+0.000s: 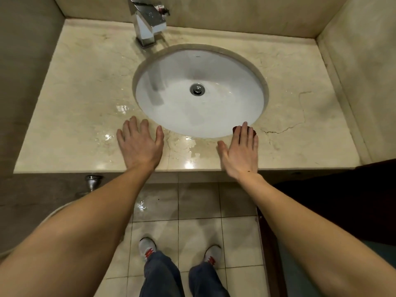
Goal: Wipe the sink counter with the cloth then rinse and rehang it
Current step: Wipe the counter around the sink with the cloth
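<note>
Both hands are down on the surface (85, 82), flat, at the front of the basin (266, 82). The right hand (241, 153) sits at the basin's front right rim, fingers straight and together, pressing down, and there's the cloth (235, 129): a small dark red thing under the fingertips, showing only as a sliver on either side of them. It touches the rim, or very nearly. From those two slivers I'd say it lies across the fingers, along the curve of the rim, but most of it is hidden, so I can't tell its long axis for sure.

The left hand (139, 144) is at the basin's front left, fingers spread and straight, palm down, holding nothing. It is well apart from the cloth, with the front of the basin between them. So the cloth belongs to the right hand alone.

Here's what the move turns on: water (188, 144) glistens at the basin's front, between the two hands, with more of it around and beyond the left hand. It all lies to the left of the cloth. My call is that the wipe is under way and the next stroke runs leftward along the front rim. The tap (147, 20) stands behind the basin, far from both hands, so the rinse looks some way off.
</note>
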